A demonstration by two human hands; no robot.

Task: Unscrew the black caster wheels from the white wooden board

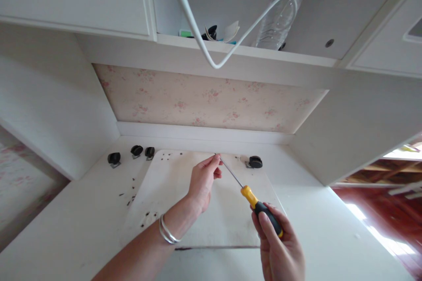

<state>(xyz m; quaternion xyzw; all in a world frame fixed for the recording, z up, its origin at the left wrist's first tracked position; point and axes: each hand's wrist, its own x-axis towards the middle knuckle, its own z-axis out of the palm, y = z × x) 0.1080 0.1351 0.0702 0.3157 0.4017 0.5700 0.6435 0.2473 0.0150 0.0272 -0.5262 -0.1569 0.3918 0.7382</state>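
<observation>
My right hand (279, 246) grips the black and yellow handle of a screwdriver (253, 199), its thin shaft slanting up and left. My left hand (204, 180) is pinched at the screwdriver's tip, fingers pressed together on something too small to make out. Both hands hover over a white board (171, 202) lying flat on the white desk (329, 237). A black caster wheel (254, 162) sits at the board's far right corner. A silver bracelet rings my left wrist.
Three black caster wheels (114, 158) (136, 150) (149, 152) stand on the desk at the far left. Small dark screws (132, 195) lie scattered near the board's left edge. A white shelf above carries a plastic bottle (280, 17) and small items.
</observation>
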